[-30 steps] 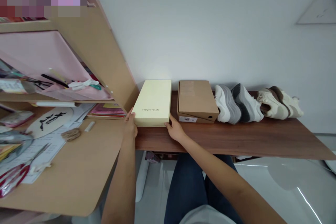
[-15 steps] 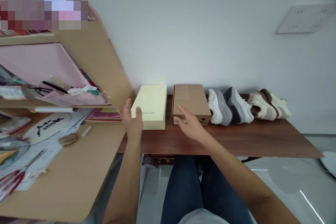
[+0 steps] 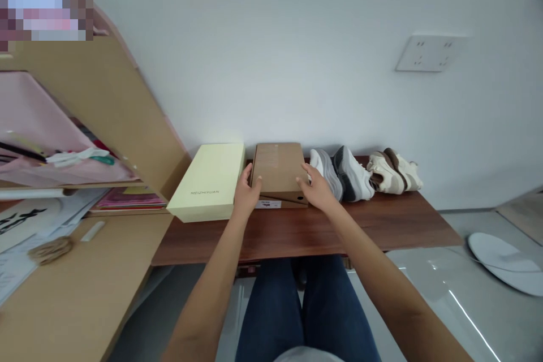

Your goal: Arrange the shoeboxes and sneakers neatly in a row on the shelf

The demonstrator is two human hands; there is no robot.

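A brown cardboard box [image 3: 278, 167] with a white label on its front sits closed on a dark wooden bench [image 3: 271, 240]. My left hand [image 3: 246, 192] is at its left front corner, fingers in the narrow gap beside a cream box [image 3: 212, 172], thumb apart. On the other side, my right hand [image 3: 317, 188] is at the box's right edge, thumb and fingers spread. Both hands look open around the box; whether they press on it I cannot tell. Grey-and-white sneakers [image 3: 343, 172] stand just right of my right hand.
Beige-and-brown shoes [image 3: 394, 171] stand farther right on the bench. A tan desk [image 3: 106, 277] with papers and a twine bundle [image 3: 51, 250] borders it at left. Behind is a wall with a socket plate [image 3: 430, 54]. A white disc [image 3: 504, 263] lies on the floor at right.
My view has turned to the right. My left hand has moved from in front of the cream box to the brown box's left side, and my right hand to its right side.
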